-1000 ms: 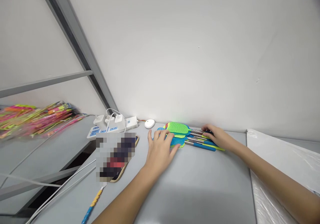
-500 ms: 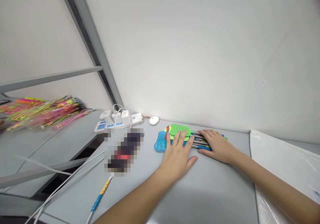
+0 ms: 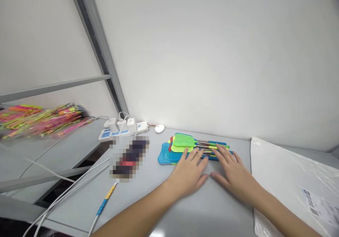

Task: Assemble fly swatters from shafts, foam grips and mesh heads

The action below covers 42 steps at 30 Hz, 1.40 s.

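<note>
- The left hand [image 3: 188,173] lies flat, palm down, on the grey bench [image 3: 201,208]; its fingers [image 3: 195,155] are spread and released, their tips resting on the near edge of a stack of fly swatters [image 3: 182,146]; nothing is gripped.
- The right hand [image 3: 234,173] lies flat just beside the left at its 3 o'clock; its fingers [image 3: 222,151] are likewise released and spread, the tips touching the swatters' handles [image 3: 212,145]; thumbs of both hands nearly meet.
- The fly swatters sit at 12 o'clock from the hands, close to the white wall [image 3: 212,53]; green, yellow-green, red and blue mesh heads point to 9 o'clock, the metal-and-plastic handles to 3 o'clock.
- A small white round object [image 3: 159,128] lies at 11 o'clock from the swatters, against the wall.
- A white power strip [image 3: 123,129] with plugs stands at 10 o'clock; a blurred-out item [image 3: 128,157] lies at 9 o'clock from the left hand; white cables [image 3: 66,194] trail off toward 8 o'clock.
- A heap of bright packaged swatters [image 3: 42,119] rests on a neighbouring surface, well apart at 9 o'clock.
- White plastic-wrapped sheets [image 3: 291,180] lie at 3 o'clock from the right hand.
</note>
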Each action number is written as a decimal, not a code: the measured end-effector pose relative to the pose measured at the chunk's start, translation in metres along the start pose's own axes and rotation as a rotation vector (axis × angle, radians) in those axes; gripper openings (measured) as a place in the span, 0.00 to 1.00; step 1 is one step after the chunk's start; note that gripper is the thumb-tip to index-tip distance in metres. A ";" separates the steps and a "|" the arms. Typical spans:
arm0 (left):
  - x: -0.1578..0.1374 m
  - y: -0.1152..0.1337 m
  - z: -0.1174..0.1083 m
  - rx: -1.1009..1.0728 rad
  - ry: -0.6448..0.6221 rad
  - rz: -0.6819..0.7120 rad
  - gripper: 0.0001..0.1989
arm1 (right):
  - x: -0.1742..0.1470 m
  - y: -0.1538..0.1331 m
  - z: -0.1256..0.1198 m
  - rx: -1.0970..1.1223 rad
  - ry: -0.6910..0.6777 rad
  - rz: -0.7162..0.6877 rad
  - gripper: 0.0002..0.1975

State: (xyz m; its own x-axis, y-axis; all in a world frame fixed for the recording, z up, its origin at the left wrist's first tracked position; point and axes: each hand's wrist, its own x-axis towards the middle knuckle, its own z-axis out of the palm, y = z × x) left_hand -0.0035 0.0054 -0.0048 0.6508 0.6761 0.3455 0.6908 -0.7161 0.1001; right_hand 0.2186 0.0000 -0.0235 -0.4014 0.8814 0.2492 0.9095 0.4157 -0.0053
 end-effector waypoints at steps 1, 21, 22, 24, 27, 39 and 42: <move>-0.002 0.006 -0.003 -0.055 -0.043 0.042 0.20 | -0.014 -0.004 -0.001 0.018 -0.033 0.024 0.36; -0.085 0.052 -0.009 -0.056 -0.224 -0.416 0.29 | -0.080 -0.087 0.010 0.155 -0.146 0.312 0.36; -0.085 0.052 -0.010 -0.053 -0.223 -0.409 0.29 | -0.080 -0.086 0.008 0.158 -0.150 0.313 0.36; -0.085 0.052 -0.009 -0.052 -0.225 -0.396 0.29 | -0.081 -0.085 0.005 0.166 -0.162 0.309 0.36; -0.085 0.050 -0.007 -0.056 -0.223 -0.390 0.29 | -0.083 -0.083 0.002 0.184 -0.186 0.287 0.35; -0.084 0.048 -0.006 -0.051 -0.240 -0.384 0.28 | -0.087 -0.078 0.001 0.203 -0.196 0.269 0.35; -0.084 0.048 -0.006 -0.052 -0.240 -0.385 0.28 | -0.088 -0.078 0.001 0.199 -0.189 0.266 0.35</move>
State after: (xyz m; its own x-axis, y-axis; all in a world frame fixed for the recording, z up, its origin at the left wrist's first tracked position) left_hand -0.0269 -0.0870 -0.0231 0.4085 0.9114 0.0489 0.8839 -0.4084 0.2279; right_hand 0.1831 -0.1091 -0.0461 -0.1841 0.9824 0.0314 0.9532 0.1862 -0.2382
